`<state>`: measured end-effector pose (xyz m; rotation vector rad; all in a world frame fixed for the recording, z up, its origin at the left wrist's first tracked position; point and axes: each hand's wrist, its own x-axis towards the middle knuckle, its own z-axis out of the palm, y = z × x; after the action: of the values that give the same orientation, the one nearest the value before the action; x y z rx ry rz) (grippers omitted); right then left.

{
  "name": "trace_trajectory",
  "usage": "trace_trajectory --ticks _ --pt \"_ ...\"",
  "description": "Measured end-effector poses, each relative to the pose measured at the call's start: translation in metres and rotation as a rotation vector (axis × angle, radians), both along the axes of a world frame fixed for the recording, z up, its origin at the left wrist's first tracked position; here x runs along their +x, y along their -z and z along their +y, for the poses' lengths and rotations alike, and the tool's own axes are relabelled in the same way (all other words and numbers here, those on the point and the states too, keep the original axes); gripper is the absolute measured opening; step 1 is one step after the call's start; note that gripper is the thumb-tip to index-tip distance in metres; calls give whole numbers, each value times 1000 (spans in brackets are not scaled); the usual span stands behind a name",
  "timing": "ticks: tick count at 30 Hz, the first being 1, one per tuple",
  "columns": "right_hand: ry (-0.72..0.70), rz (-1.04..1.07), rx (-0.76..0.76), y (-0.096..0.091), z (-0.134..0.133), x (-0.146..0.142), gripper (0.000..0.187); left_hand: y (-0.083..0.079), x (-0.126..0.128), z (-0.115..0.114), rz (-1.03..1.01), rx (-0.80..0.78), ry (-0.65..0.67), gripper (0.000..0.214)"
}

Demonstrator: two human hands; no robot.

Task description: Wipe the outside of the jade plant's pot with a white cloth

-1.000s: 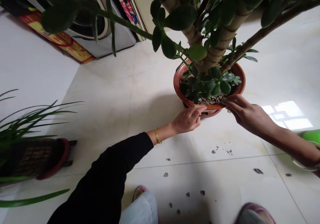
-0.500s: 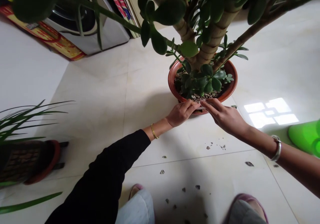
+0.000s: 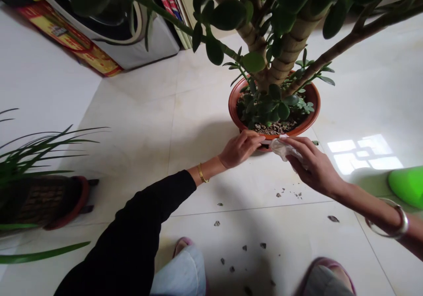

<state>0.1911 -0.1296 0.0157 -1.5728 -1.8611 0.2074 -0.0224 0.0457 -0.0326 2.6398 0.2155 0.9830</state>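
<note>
Shiny pale tiles (image 3: 142, 141) cover the floor, and bright squares of light (image 3: 373, 152) shine on them at the right. Just past the two hands stands a round red-brown pot (image 3: 234, 110), a bit right of the middle. Brown crumbly soil (image 3: 277, 127) is in it, and a big plant (image 3: 284, 60) with thick stems and fat green leaves grows up out of it. The left hand (image 3: 240, 149) has its fingers bent, with the tips at the front of the rim; I cannot tell if it is gripping anything. A gold bracelet (image 3: 202, 174) is on that wrist, below a black sleeve (image 3: 142, 225). The right hand (image 3: 297, 155) holds a crumpled whitish wad (image 3: 279, 149) in its fingers, right by the front of the rim. That arm is bare and wears a silver bangle (image 3: 403, 223). Small dark bits (image 3: 333, 219) lie on the floor near the feet. Far to the left is another pot (image 3: 84, 203) with long thin leaves (image 3: 42, 152), and at the right edge is something bright green (image 3: 408, 185).
</note>
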Motion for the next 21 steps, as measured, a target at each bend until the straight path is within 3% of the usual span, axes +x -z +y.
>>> trace_trajectory --ticks 2,4,6,8,12,17,19,21 --pt "7 212 -83 -5 -9 -8 46 -5 1 -19 -19 -217 98 52" --pt "21 408 -190 -11 -15 -13 44 -13 3 -35 -15 -379 166 46" --pt "33 566 -277 -17 -19 -15 47 -22 4 -45 -36 -469 138 23" --pt "33 678 -369 -20 -21 -12 52 -30 3 -48 -75 -555 91 15" --pt "64 853 -596 -17 -24 3 64 -40 1 -44 -120 -807 -6 33" --pt "108 1010 -822 -11 -31 18 55 -48 0 -46 -54 -1350 -68 50" --pt "124 1032 -873 -12 -33 21 51 -51 0 -49 -39 -1396 -75 53" --pt "150 1039 -902 -13 -35 24 50 -53 -2 -51 -3 -1332 -96 54"
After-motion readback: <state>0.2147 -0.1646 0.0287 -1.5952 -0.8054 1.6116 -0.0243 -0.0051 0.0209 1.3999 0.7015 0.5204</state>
